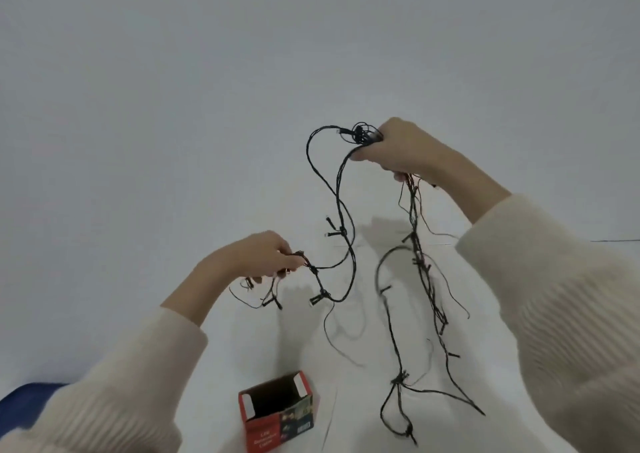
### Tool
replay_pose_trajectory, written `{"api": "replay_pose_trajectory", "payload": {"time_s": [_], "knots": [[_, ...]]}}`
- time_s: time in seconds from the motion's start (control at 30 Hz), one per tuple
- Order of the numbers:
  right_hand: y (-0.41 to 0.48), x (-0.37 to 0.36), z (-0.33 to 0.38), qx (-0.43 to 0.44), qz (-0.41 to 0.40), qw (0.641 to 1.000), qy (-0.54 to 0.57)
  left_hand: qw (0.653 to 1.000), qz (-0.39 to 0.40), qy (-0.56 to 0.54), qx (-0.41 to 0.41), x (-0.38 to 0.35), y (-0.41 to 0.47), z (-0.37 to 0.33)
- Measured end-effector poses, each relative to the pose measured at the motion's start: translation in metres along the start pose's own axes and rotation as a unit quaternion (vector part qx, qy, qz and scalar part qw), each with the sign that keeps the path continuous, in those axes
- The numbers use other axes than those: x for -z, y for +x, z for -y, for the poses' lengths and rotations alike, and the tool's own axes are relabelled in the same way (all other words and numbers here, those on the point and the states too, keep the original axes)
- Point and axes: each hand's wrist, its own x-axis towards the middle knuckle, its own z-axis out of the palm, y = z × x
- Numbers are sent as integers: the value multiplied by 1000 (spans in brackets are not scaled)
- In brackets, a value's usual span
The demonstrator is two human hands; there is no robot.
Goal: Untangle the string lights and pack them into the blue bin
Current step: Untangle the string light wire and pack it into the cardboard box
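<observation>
A: Your right hand [405, 149] is up high, fingers curled round a bunched knot of the string lights [343, 231].
B: And your left hand [261, 255], lower down, pinches another stretch of that cable; one loop sags between your two hands.
A: Long strands hang below your right hand toward the white surface [249, 341].
B: Below your left hand stands an open red box [277, 414]. Beside your left sleeve [121, 386] shows a blue edge [27, 393]; bin or not, I cannot tell.

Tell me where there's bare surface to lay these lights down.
Bare white surface lies between the red box and the string lights hanging from the right hand, and between the box and the left hand. Under the right hand, dangling loops crowd it.
</observation>
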Motion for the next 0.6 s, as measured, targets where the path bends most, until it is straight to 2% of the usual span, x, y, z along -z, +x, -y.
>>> {"api": "replay_pose_trajectory", "payload": {"time_s": [0.03,0.07,0.1,0.13,0.17,0.2,0.23,0.33,0.4,0.5,0.6], "knots": [[1,0,4,7,10,1000,-7,998,-30,55,-7,5,1,-7],[3,0,5,11,16,1000,-8,993,-95,64,-25,11,1,-15],[4,0,6,14,19,1000,-5,982,-187,-12,-39,18,0,-24],[4,-1,6,19,22,1000,-1,949,-276,-139,-58,23,-2,-34],[4,-2,5,25,30,999,1,898,-343,-261,-88,30,-3,-45],[3,-5,5,35,42,998,-3,857,-355,-358,-109,36,-3,-55],[2,-7,5,46,53,997,-13,848,-324,-403,-119,40,-5,-65],[-1,-10,2,73,51,996,-22,907,-116,-385,-125,43,-7,-85],[-3,-8,-2,83,47,995,-13,928,-22,-352,-119,44,-6,-85],[-8,0,-14,53,115,989,78,947,-5,-297,-121,55,-6,-76],[-14,-2,-34,24,193,963,188,934,-25,-322,-153,64,-5,-73]]}}
